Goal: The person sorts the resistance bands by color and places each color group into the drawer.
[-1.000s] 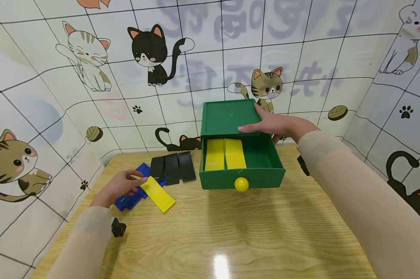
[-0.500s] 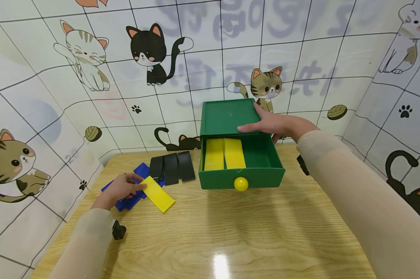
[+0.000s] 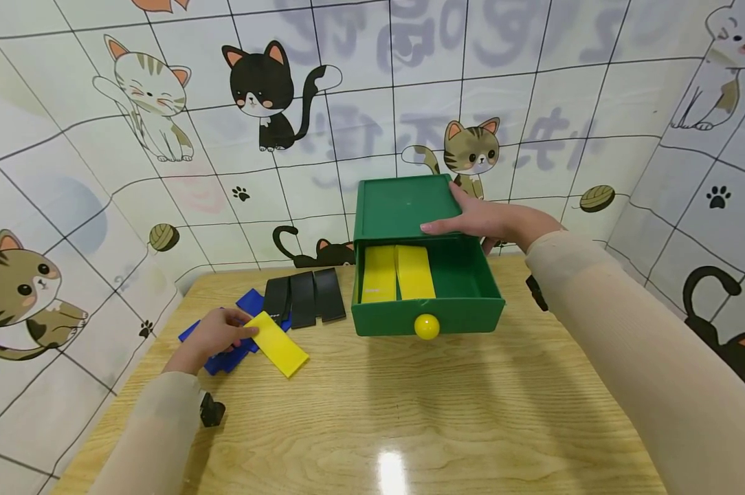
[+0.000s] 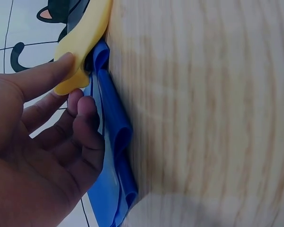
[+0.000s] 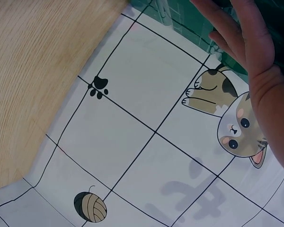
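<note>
My left hand (image 3: 214, 335) pinches one end of a yellow folded flat strip (image 3: 280, 347) between thumb and fingers. In the left wrist view the strip (image 4: 87, 28) shows a rounded fold, with the thumb on top of it. Blue folded strips (image 3: 227, 361) lie under and behind this hand, partly hidden. My right hand (image 3: 496, 218) rests on the top right edge of a green box (image 3: 400, 206), thumb across the top and other fingers down the side. The box's drawer (image 3: 385, 321) is pulled out. Two yellow strips (image 3: 416, 271) lie side by side in its left part.
Several black folded strips (image 3: 303, 299) lie side by side left of the box. A yellow ball knob (image 3: 427, 326) sticks out from the drawer front. The wooden table (image 3: 348, 419) is bordered by a white cat-patterned backdrop (image 3: 372, 82) at the back and sides.
My left hand has shifted slightly left and its thumb and fingers have closed on the near end of the yellow strip. My right hand, the box and the drawer stay as they were.
</note>
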The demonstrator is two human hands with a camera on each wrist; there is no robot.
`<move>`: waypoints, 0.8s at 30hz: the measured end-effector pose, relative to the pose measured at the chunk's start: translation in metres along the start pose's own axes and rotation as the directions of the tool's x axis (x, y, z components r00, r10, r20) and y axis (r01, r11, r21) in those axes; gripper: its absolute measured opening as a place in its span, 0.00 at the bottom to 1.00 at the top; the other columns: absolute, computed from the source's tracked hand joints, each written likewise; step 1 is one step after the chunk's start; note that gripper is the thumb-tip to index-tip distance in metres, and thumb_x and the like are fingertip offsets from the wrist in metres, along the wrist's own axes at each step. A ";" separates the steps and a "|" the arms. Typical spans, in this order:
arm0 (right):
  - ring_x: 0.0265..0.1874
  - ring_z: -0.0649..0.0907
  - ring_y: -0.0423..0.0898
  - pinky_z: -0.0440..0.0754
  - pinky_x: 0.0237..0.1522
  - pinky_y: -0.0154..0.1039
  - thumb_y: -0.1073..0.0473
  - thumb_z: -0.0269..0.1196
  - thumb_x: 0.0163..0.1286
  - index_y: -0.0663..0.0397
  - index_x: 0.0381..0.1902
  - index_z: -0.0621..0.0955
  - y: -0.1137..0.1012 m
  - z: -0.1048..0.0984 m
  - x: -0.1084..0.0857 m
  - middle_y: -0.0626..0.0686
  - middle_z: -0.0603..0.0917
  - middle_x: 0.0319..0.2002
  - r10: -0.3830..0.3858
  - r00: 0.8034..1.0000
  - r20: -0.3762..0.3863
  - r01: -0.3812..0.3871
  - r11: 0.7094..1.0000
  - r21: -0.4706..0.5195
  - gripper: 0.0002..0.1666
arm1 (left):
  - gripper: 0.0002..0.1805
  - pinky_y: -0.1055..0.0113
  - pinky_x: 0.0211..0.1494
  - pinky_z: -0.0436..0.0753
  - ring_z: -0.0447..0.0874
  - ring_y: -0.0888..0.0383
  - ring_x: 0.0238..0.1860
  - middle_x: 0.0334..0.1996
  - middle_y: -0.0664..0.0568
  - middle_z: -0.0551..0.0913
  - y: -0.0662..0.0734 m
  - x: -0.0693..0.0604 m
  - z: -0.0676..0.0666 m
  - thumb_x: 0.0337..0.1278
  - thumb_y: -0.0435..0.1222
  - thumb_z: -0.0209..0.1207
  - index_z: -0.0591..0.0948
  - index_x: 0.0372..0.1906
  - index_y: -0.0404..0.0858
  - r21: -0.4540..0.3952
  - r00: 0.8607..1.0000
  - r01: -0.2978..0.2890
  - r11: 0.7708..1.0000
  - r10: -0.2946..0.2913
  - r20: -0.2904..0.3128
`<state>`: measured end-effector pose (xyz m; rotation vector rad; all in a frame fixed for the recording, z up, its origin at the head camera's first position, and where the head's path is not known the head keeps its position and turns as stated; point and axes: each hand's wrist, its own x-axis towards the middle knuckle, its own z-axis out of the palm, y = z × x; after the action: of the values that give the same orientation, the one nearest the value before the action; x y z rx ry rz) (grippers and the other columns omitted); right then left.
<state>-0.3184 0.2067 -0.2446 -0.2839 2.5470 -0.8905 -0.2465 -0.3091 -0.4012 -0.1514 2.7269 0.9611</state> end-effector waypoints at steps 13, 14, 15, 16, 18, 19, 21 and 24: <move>0.79 0.64 0.70 0.85 0.58 0.62 0.20 0.63 0.66 0.28 0.81 0.17 0.000 0.000 -0.001 0.64 0.31 0.87 0.002 1.000 -0.010 -0.002 1.000 -0.007 0.78 | 0.25 0.63 0.49 0.87 0.83 0.50 0.46 0.57 0.35 0.83 0.004 -0.006 -0.003 0.77 0.45 0.62 0.78 0.63 0.29 -0.026 0.999 -0.033 0.999 0.032 -0.029; 0.79 0.64 0.71 0.85 0.57 0.63 0.20 0.63 0.66 0.28 0.81 0.17 0.000 0.000 -0.001 0.64 0.32 0.87 0.001 1.000 -0.011 -0.001 1.000 -0.007 0.78 | 0.25 0.63 0.49 0.87 0.83 0.50 0.46 0.57 0.35 0.83 0.004 -0.006 -0.002 0.77 0.45 0.62 0.78 0.64 0.29 -0.032 0.999 -0.034 0.999 0.033 -0.032; 0.79 0.64 0.71 0.85 0.58 0.63 0.20 0.63 0.66 0.28 0.81 0.17 0.000 0.000 -0.001 0.64 0.32 0.87 0.001 1.000 -0.012 -0.001 1.000 -0.007 0.78 | 0.25 0.63 0.49 0.87 0.83 0.49 0.46 0.57 0.35 0.83 0.004 -0.006 -0.002 0.77 0.45 0.62 0.78 0.64 0.29 -0.040 0.999 -0.033 0.999 0.032 -0.036; 0.79 0.65 0.71 0.85 0.57 0.63 0.20 0.63 0.66 0.28 0.81 0.17 0.000 0.000 -0.001 0.64 0.32 0.87 -0.001 1.000 -0.013 0.001 1.000 -0.006 0.78 | 0.26 0.63 0.49 0.87 0.83 0.49 0.46 0.57 0.35 0.83 0.004 -0.006 -0.002 0.77 0.44 0.62 0.78 0.65 0.29 -0.048 0.999 -0.038 0.998 0.036 -0.038; 0.79 0.64 0.71 0.85 0.57 0.63 0.20 0.63 0.66 0.28 0.81 0.17 0.000 0.000 -0.001 0.64 0.33 0.87 -0.002 1.000 -0.014 0.002 1.000 -0.007 0.78 | 0.26 0.63 0.48 0.87 0.83 0.48 0.47 0.57 0.34 0.83 0.003 -0.005 -0.001 0.77 0.44 0.62 0.77 0.65 0.28 -0.061 0.998 -0.047 0.997 0.045 -0.042; 0.79 0.64 0.71 0.85 0.57 0.63 0.20 0.63 0.66 0.28 0.81 0.17 0.000 0.000 -0.001 0.64 0.33 0.87 -0.002 1.000 -0.014 0.002 1.000 -0.005 0.78 | 0.26 0.63 0.48 0.87 0.83 0.48 0.47 0.58 0.34 0.83 0.003 -0.005 -0.001 0.77 0.45 0.63 0.77 0.65 0.28 -0.068 0.998 -0.048 0.997 0.045 -0.045; 0.79 0.64 0.71 0.85 0.57 0.64 0.20 0.63 0.65 0.28 0.81 0.17 0.000 0.000 0.000 0.64 0.33 0.87 -0.001 1.000 -0.013 0.001 1.000 -0.001 0.78 | 0.26 0.62 0.49 0.88 0.84 0.48 0.48 0.58 0.33 0.82 0.002 -0.004 0.001 0.77 0.45 0.62 0.77 0.65 0.28 -0.079 0.998 -0.055 0.995 0.051 -0.048; 0.79 0.63 0.71 0.85 0.58 0.64 0.19 0.63 0.65 0.28 0.81 0.17 -0.001 0.000 0.000 0.65 0.34 0.87 0.001 1.000 -0.012 -0.001 1.000 0.000 0.78 | 0.25 0.61 0.52 0.89 0.85 0.48 0.49 0.59 0.33 0.82 0.002 -0.003 0.003 0.78 0.44 0.62 0.77 0.64 0.28 -0.094 0.997 -0.057 0.994 0.052 -0.051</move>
<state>-0.3183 0.2062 -0.2442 -0.2782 2.5579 -0.8950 -0.2435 -0.3058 -0.4018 -0.1199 2.7427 1.1180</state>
